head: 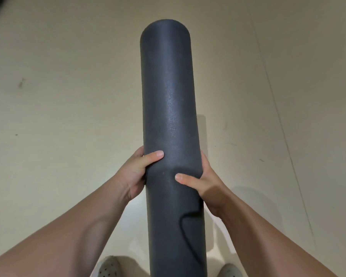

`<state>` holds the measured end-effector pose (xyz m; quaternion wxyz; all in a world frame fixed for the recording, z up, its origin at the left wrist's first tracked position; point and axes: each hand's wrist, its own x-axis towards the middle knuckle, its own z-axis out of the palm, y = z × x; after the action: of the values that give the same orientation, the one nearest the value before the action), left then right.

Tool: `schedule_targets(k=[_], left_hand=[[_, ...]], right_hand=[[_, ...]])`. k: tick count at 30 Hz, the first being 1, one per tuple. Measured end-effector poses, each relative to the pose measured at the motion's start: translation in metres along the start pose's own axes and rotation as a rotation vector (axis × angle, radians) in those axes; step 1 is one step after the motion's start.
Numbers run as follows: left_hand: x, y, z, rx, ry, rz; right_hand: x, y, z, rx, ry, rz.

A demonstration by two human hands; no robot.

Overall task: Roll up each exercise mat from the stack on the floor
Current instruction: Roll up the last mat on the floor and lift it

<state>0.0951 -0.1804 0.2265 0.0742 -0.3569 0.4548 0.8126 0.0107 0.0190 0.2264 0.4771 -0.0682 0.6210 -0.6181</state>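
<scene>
Dark grey exercise mat, tightly rolled into a smooth matte tube, gripped by left hand and right hand.

Dark grey mat, beige floor, pale shoe seemingly speckled with dark dots

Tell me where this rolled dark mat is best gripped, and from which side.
Probably its nearer stretch, clasped from both sides at once, as the left hand and right hand do now, thumbs across the front. The rolled mat is a long smooth cylinder, too wide for one hand to encircle, so opposed palms likely stop it slipping.
</scene>
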Motion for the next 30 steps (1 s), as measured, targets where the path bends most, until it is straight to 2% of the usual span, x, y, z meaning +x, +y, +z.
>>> schedule_targets(k=[9, 15, 23, 26, 30], left_hand=[[-0.264, 0.262, 0.011, 0.091, 0.007, 0.121], [-0.374, 0.41, -0.023, 0.156, 0.048, 0.3], [-0.365, 0.525, -0.046, 0.137, -0.013, 0.63], [-0.329, 0.568, -0.049, 0.209, -0.005, 0.755], [-0.281, 0.633, -0.054, 0.205, 0.088, 0.796]], right_hand=[[-0.162, -0.282, 0.179, 0.045, -0.07, -0.083], [-0.184, -0.407, 0.289, 0.012, -0.158, -0.185], [-0.11, -0.506, 0.355, -0.046, -0.046, -0.501], [-0.056, -0.549, 0.351, -0.07, -0.093, -0.571], [0.026, -0.607, 0.348, -0.064, -0.165, -0.57]])
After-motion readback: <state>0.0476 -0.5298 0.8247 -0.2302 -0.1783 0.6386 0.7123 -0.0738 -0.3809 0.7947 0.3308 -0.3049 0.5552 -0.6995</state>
